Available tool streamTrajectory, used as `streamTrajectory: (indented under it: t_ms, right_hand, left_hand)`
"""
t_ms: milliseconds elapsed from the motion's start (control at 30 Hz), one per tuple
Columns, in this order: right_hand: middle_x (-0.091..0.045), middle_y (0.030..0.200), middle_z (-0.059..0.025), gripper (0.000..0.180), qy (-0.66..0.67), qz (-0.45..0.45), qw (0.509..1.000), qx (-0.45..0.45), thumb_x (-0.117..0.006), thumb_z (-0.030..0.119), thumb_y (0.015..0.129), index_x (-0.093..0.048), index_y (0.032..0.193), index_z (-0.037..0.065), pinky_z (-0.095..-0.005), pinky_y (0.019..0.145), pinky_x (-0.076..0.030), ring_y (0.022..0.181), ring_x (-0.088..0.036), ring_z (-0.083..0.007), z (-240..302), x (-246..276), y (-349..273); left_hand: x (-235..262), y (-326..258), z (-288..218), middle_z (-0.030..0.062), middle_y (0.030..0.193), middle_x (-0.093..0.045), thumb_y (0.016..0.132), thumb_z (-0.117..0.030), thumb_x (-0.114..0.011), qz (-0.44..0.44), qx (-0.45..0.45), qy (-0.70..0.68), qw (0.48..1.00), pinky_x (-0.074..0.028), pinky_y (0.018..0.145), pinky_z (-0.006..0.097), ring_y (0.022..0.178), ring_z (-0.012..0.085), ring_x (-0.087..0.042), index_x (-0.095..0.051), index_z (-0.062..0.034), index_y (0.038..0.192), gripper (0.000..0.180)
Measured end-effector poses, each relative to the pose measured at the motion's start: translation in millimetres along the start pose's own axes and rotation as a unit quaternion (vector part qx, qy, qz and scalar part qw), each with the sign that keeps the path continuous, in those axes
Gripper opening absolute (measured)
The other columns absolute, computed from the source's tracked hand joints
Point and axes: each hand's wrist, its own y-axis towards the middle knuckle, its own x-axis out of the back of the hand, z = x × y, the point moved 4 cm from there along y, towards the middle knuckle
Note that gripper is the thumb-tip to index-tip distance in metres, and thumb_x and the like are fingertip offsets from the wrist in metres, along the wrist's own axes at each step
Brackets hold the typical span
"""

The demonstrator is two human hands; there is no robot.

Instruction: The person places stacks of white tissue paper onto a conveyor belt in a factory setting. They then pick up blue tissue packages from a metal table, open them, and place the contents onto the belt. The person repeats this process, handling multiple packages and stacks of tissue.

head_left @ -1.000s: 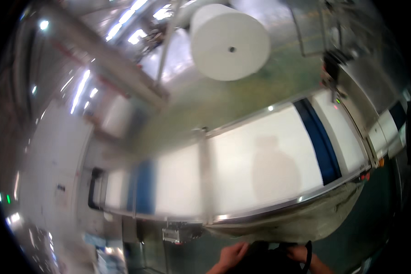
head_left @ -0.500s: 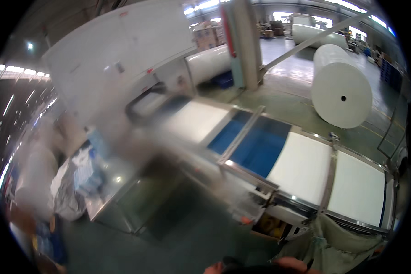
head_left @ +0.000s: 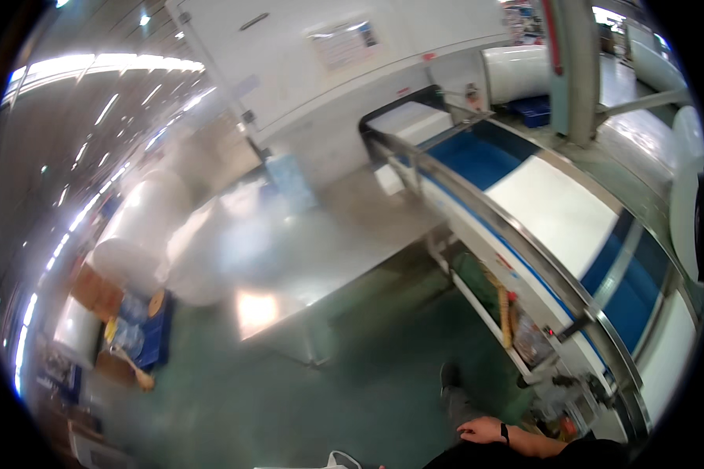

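Observation:
My right hand (head_left: 483,429), with a dark band at the wrist, is low in the view in front of my dark clothing. Its fingers look loosely extended, and I see nothing in them. My left hand does not show clearly. At the lower edge lies part of a white thing with a loop (head_left: 343,460), whose kind I cannot make out. To the right of my right hand runs a conveyor with a blue belt (head_left: 473,159) and metal side rails. A wide white sheet (head_left: 555,207) lies on that belt.
A shiny metal table (head_left: 344,266) stands ahead, blurred, with a light-blue package (head_left: 291,181) on it. Behind is a large white machine cabinet (head_left: 414,35). Left are white rolls (head_left: 145,227) and a blue pallet (head_left: 158,332). A pillar (head_left: 583,78) stands at the right.
My view has swung left, so the conveyor and cabinet sit further right. The metal table now fills the middle. My right hand and forearm show more fully; the hand seen at its left has dropped out.

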Motion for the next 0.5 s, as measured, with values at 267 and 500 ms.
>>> streamTrajectory:
  t_ms: [267,500]
  right_hand:
    - [-0.071,0.104,-0.0133,0.04,-0.01,0.001,0.995,0.102,-0.056,0.037,0.092,-0.066,0.121,0.011,-0.0435,0.086,-0.052,0.1,-0.066,-0.0328,99,173,214]
    - [-0.071,0.105,-0.0139,0.04,-0.101,0.015,0.991,0.089,-0.056,0.035,0.092,-0.066,0.122,0.01,-0.0436,0.088,-0.052,0.102,-0.066,-0.0328,148,291,361]
  left_hand:
    - [101,182,-25,0.0226,0.096,-0.069,0.091,-0.036,-0.061,-0.103,0.0,-0.009,0.995,-0.053,0.074,0.049,0.086,0.0411,-0.067,-0.068,-0.0032,0.108,0.037]
    - [320,385,-225,0.0186,0.102,-0.069,0.083,-0.023,-0.072,-0.31,-0.066,-0.238,0.918,-0.053,0.084,0.038,0.093,0.0287,-0.068,-0.064,0.0019,0.111,0.038]
